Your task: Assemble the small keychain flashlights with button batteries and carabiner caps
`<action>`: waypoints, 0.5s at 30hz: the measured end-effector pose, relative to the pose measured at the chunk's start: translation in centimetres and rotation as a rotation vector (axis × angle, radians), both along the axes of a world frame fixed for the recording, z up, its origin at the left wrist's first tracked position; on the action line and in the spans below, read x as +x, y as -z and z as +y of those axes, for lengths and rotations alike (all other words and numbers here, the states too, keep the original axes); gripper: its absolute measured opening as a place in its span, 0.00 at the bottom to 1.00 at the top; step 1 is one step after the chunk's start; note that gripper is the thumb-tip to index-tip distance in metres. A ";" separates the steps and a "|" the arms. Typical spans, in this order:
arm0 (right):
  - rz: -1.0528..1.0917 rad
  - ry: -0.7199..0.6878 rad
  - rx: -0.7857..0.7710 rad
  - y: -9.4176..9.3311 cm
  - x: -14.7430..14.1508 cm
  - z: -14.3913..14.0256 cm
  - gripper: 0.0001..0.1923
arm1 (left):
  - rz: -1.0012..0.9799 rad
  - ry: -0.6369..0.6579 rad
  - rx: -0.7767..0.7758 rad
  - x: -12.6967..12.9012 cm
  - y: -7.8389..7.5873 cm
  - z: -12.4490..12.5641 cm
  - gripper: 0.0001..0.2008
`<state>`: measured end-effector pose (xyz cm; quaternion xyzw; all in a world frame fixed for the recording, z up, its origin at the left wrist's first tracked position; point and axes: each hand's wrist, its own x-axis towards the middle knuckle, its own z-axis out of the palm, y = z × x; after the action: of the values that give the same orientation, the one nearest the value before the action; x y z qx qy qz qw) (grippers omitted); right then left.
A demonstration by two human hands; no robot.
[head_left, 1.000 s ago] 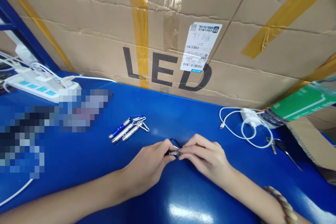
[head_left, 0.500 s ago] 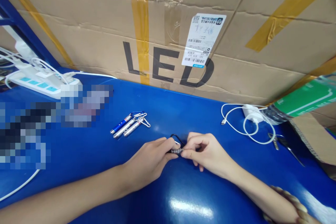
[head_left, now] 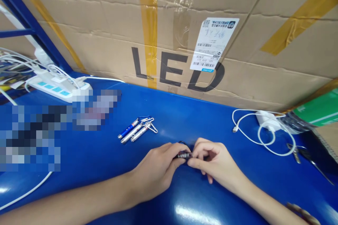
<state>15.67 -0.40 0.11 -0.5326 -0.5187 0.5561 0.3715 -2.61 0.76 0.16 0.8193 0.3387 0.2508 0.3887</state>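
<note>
My left hand is closed, thumb and fingers pinching a small black keychain flashlight with pale markings on its barrel. A dark loop, like a clip, curves out behind the fingers. At the flashlight's right end, my right hand pinches with thumb and index finger; the fingertips cover that end. Beyond the left hand lie a blue keychain flashlight and two silver ones, a middle one and a right one, side by side with carabiner clips at their far ends.
A large cardboard box marked LED stands along the back of the blue table. At left are a white power strip and a blurred-out patch. A white charger with coiled cable and keys lie at right.
The view has turned slightly left, so everything sits further right in the picture. Both hands keep their pinch; more of the flashlight's barrel shows and less of the dark loop.
</note>
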 end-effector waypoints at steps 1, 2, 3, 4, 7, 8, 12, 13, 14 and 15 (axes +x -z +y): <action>0.011 0.022 0.041 0.1 0.0 0.0 0.13 | -0.006 -0.012 -0.002 0.0 0.0 0.0 0.11; 0.023 0.047 0.094 0.3 0.0 0.1 0.13 | -0.011 -0.021 -0.006 0.0 0.0 0.0 0.11; 0.028 0.066 0.161 0.3 0.1 0.1 0.12 | -0.010 -0.028 -0.013 0.0 -0.1 0.1 0.11; 0.021 0.071 0.240 0.4 0.2 0.1 0.11 | -0.006 -0.033 -0.021 -0.1 -0.1 0.1 0.11; -0.071 0.021 0.493 0.4 0.6 0.0 0.05 | 0.012 -0.035 -0.037 0.0 -0.1 0.2 0.11; -0.111 -0.006 0.570 0.3 0.8 0.0 0.05 | 0.013 -0.029 -0.038 0.0 -0.1 0.2 0.11; -0.259 -0.110 0.820 -0.1 1.5 -0.1 0.07 | 0.008 0.049 -0.038 0.0 -0.3 0.5 0.09; -0.285 -0.134 0.864 -0.1 1.6 -0.1 0.08 | 0.010 0.066 -0.040 0.0 -0.3 0.5 0.09; -0.306 -0.156 0.897 -0.2 1.7 -0.1 0.09 | 0.005 0.086 -0.050 -0.1 -0.4 0.6 0.09; -0.323 -0.172 0.920 -0.3 1.8 -0.2 0.09 | -0.001 0.101 -0.061 -0.1 -0.4 0.6 0.09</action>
<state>17.51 -0.55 0.41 -0.3478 -0.8035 0.2086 0.4357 -2.70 1.34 0.58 0.8229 0.3044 0.2208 0.4259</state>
